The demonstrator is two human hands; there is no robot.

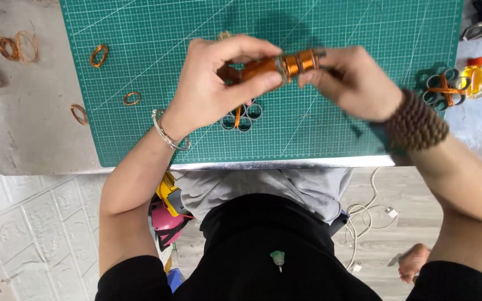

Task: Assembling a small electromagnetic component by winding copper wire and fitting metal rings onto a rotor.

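My left hand (218,83) is curled around one end of a spool of copper wire (285,64), thumb and fingers pinching it from the left side, while my right hand (352,81) closes its fingertips on the other end, so the spool hangs sideways between the two hands above the green cutting mat (140,33). The wire winding shows bright orange in the gap between my hands, with a silvery rim at each side of it. A thin silver bangle (168,136) sits on my left wrist and a chunky brown beaded bracelet (417,120) on my right. Directly under my hands, partly hidden by the left one, a small cluster of grey rings bound with copper wire (241,117) lies on the mat. Further left on the mat lie two loose copper wire loops (131,98), one near the far left part and one nearer to me. Beyond the mat's left edge, on the bare grey worktop (34,128), several more copper wire coils (18,47) are scattered. At the right edge of the mat rests a second bundle of dark rings wrapped with copper strip (444,89), and just beside it, off the mat, stands a small bottle of yellow liquid with an orange cap (478,75). Nearer than the worktop's edge, down on the floor to the left of my lap, I can see a yellow and pink tool (167,209), and to the right a white cable (366,214) trails over the wooden floor.
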